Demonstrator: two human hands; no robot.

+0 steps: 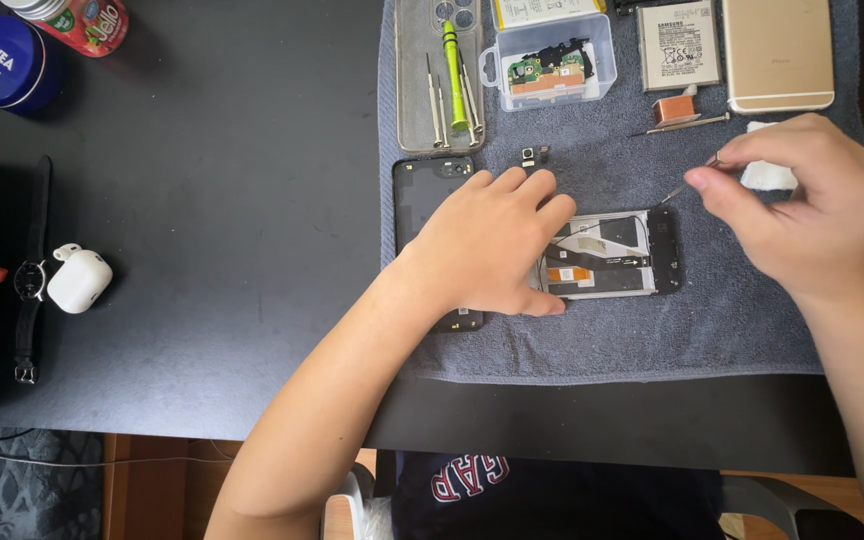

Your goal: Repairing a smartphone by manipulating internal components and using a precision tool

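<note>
An opened phone frame (617,255) with exposed flex cables lies on a grey towel (652,330). My left hand (487,245) rests flat on the frame's left end, fingers curled over it, pinning it down. My right hand (802,205) hovers to the right of the frame, pinching thin metal tweezers (687,178) whose tip points down-left toward the frame's top right corner. A black back cover (427,195) lies under my left wrist. A small camera module (532,155) sits just above my left hand.
At the towel's back stand a clear case holding screwdrivers (442,80), a clear box with circuit boards (552,60), a battery (679,45), a gold phone (778,52) and a white wad (767,175). Left on the black table lie an earbud case (79,280), a wristwatch (28,275) and a blue tin (2,62).
</note>
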